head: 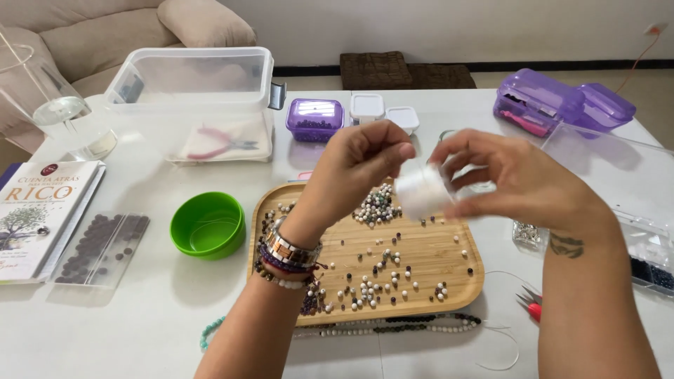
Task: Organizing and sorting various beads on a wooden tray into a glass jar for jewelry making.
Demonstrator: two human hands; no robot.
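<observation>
Both hands hover above the wooden tray with rounded corners (428, 263), at the centre of the white table (140, 316). The right hand (509, 182) grips a small white spool of thread (421, 193) between thumb and fingers, closed firmly round it. The left hand (358, 165), at nine o'clock of the spool and nearly touching it, is pinched narrow, thumb pressed to forefinger; whether it holds a fine strand is too thin to tell. The left wrist wears a metal watch and several beaded bracelets (288, 260).

Loose white, grey and dark round beads (372, 281) lie scattered on the tray, with a denser heap at its twelve o'clock edge. At nine o'clock of the tray sits a round green plastic bowl (207, 224). At six o'clock a strung line of beads (393, 325) lies on the table. Red-handled snips (530, 303) rest at four o'clock. A small purple lidded box (314, 119) stands at eleven o'clock, beside a large clear plastic tub (193, 98).
</observation>
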